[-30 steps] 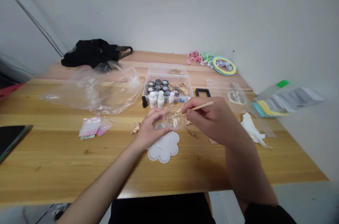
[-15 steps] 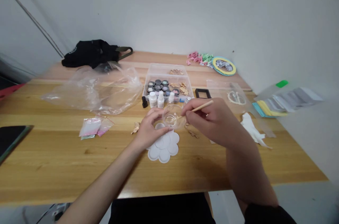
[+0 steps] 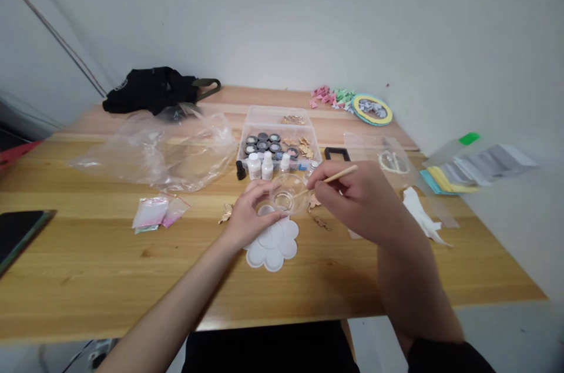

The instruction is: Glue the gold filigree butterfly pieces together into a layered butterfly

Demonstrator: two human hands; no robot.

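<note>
Left hand (image 3: 249, 213) curled around the left side of a clear plastic cup (image 3: 285, 200), thumb toward the near edge. Right hand (image 3: 359, 200) pinches a thin wooden stick (image 3: 339, 175), slanted, lower end at the cup. Cup sits at the far edge of a white flower-shaped palette (image 3: 273, 252); whether it rests on it, cannot tell. Just beyond: white-capped bottles (image 3: 267, 166), before an open clear plastic case (image 3: 277, 116) on the wooden surface (image 3: 132, 291).

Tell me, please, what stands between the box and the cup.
In the head view, a row of small white-capped bottles stands between the box and the cup, close along the box's near side.
</note>
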